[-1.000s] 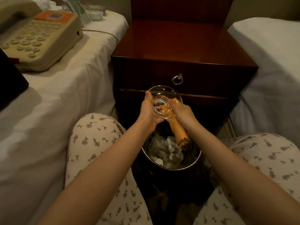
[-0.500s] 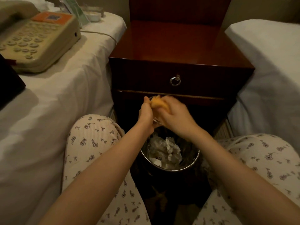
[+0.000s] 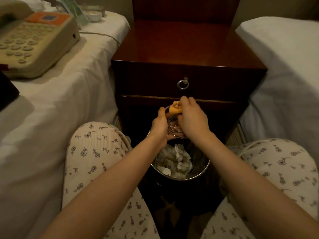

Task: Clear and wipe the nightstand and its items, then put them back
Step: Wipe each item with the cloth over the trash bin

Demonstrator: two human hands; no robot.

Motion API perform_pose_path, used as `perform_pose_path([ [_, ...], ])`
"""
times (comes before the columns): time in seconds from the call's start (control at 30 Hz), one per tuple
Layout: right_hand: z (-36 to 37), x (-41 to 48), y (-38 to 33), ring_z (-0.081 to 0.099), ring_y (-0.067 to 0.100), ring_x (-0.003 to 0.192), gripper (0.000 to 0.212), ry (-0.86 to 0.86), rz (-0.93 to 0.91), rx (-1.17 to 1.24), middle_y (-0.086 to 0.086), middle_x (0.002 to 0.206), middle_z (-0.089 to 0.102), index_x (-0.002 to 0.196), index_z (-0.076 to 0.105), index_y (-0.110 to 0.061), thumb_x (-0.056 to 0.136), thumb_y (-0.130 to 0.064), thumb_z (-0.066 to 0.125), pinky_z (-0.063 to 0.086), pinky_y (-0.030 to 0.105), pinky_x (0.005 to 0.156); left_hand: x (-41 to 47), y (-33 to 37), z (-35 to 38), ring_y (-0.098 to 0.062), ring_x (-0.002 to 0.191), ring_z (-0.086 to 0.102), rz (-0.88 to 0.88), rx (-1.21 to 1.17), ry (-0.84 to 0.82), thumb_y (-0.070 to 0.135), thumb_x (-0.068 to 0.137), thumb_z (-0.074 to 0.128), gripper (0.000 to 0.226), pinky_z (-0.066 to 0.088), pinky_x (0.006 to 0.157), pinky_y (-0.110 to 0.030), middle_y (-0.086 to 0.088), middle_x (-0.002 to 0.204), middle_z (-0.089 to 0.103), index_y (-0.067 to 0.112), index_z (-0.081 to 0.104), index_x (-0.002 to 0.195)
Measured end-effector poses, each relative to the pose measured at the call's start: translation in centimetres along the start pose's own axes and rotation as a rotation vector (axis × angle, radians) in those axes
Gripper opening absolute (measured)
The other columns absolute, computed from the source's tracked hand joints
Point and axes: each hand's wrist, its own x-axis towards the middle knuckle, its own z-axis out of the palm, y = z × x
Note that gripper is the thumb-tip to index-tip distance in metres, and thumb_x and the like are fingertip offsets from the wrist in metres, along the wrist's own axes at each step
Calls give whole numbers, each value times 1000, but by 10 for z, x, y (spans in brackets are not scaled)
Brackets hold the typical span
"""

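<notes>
A clear glass dish (image 3: 174,127) is held over the waste bin, my left hand (image 3: 159,126) gripping its left rim. My right hand (image 3: 191,118) presses a bunched orange cloth (image 3: 175,108) against the dish's upper rim. Most of the glass is hidden behind both hands. The dark wooden nightstand (image 3: 186,49) stands just beyond, its top bare and glossy, with a metal ring pull (image 3: 183,84) on its drawer. A beige telephone (image 3: 34,42) lies on the left bed.
A round waste bin (image 3: 198,175) with crumpled tissues sits on the floor between my knees. White beds flank the nightstand, the left bed (image 3: 60,100) and the right bed (image 3: 284,66). Small packets and a white dish (image 3: 93,13) lie beyond the telephone. A dark object (image 3: 6,90) lies at the left edge.
My right hand brought the orange cloth from below the glass dish up over it and bunched it on the rim. The dish tilted and became mostly covered by my hands.
</notes>
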Motion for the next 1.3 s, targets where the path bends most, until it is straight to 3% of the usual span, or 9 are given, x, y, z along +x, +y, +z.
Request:
perform_pose_path([
  [0.3,2,-4,6,51,32,112,43,-223,240,-107,13,127,46,128,39,-10,90,-19,54,45,39,80,3,-2,-2,-26,93,65,102,161,154,48,99,25,45,56,78,-41,-13,107,66,20,59,100],
  [0.4,7,-10,-3,55,28,103,37,-90,43,30,10,121,48,123,40,-11,91,-22,53,45,36,73,2,-1,-1,-22,87,62,86,120,144,47,99,27,42,54,72,-37,-10,100,64,18,58,100],
  [0.5,15,-16,-8,53,27,106,42,-183,-70,-21,10,124,44,130,34,-11,92,-22,50,42,33,71,4,-2,-4,-21,87,61,98,123,163,46,99,28,43,53,72,-35,-7,97,64,18,60,99],
  [0.73,1,-11,7,49,32,113,44,-154,237,-162,14,130,41,131,33,-10,92,-25,49,46,39,79,1,-2,-2,-23,93,67,212,177,153,47,99,29,42,58,79,-40,-9,104,67,21,62,104],
  [0.83,-1,-13,5,55,29,104,38,-76,112,37,11,124,47,125,39,-11,91,-27,50,47,38,76,1,-1,-5,-23,94,66,226,161,176,47,99,28,43,57,80,-40,-6,100,66,22,62,104],
  [0.93,9,-22,-5,56,25,97,37,-209,-132,94,8,118,48,123,39,-13,91,-28,50,43,34,68,3,0,-9,-20,90,63,260,181,222,48,99,27,46,53,88,-41,-1,91,64,21,64,104],
  [1.13,6,-21,9,55,29,100,37,-174,130,-48,11,120,47,125,39,-13,92,-29,45,42,36,72,1,-1,-12,-24,95,67,272,201,236,50,98,28,41,54,88,-45,-9,105,67,25,61,99],
  [1.23,-1,-28,2,55,23,92,29,-100,-30,197,3,109,50,115,45,-14,90,-27,50,42,32,68,1,1,-14,-23,92,67,278,161,228,49,99,27,45,55,86,-42,-6,98,66,21,62,105],
  [1.3,1,-36,-4,55,22,92,31,-198,-188,162,0,107,47,118,44,-17,90,-27,50,41,31,66,1,4,-17,-20,88,65,312,183,245,48,99,27,48,54,79,-36,-2,89,65,18,64,110],
])
